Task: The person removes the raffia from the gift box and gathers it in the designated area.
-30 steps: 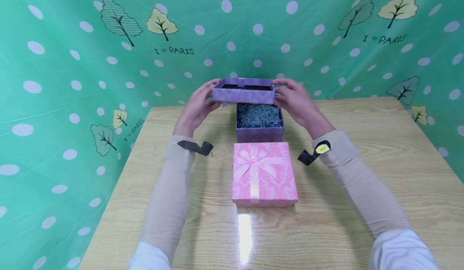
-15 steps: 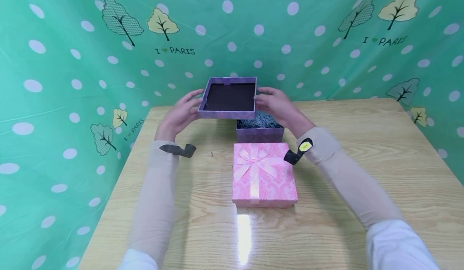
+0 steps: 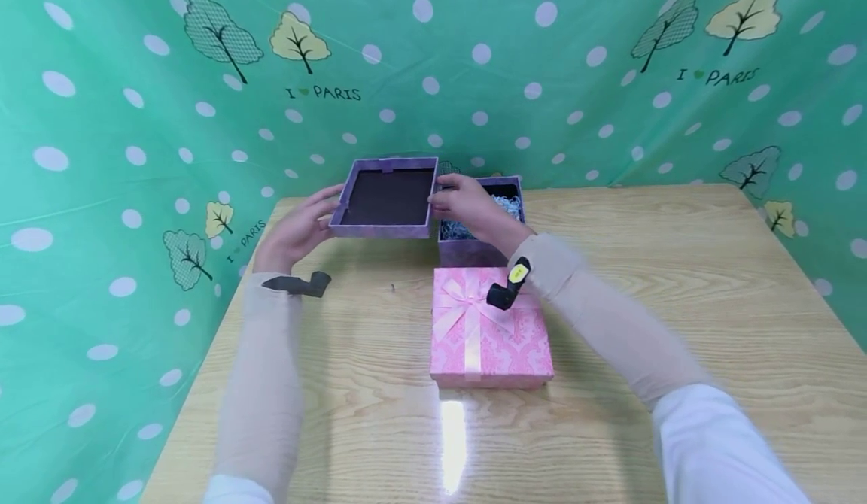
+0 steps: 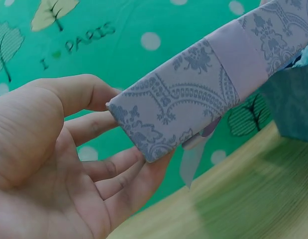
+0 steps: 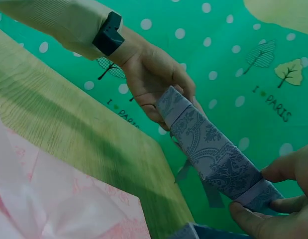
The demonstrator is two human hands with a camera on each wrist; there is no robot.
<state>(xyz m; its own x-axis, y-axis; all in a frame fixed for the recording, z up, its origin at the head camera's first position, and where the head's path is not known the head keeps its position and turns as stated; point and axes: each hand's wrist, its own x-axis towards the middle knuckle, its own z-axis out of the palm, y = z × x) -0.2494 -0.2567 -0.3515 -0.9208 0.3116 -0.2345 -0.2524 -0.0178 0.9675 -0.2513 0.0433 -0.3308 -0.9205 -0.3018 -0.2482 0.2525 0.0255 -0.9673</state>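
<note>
A purple patterned box lid is held above the back left of the table, its dark hollow inside facing up. My left hand grips its left end, thumb on one edge and fingers along the other, as the left wrist view shows. At the opposite end, my right hand pinches the lid between thumb and fingers. Ribbon tails dangle under the lid. Right of it stands the purple box base, uncovered, with blue shredded paper inside. My right hand and wrist hide part of that base.
In front of the base sits a closed pink gift box with a pale ribbon bow, under my right wrist in the head view. A tiny speck lies on the wooden table. A green dotted curtain hangs behind and at the left.
Both hands have carried the lid left and slightly lower, off from above the purple base. The lid has tipped so more of its dark inside shows. The pink box has stayed put.
</note>
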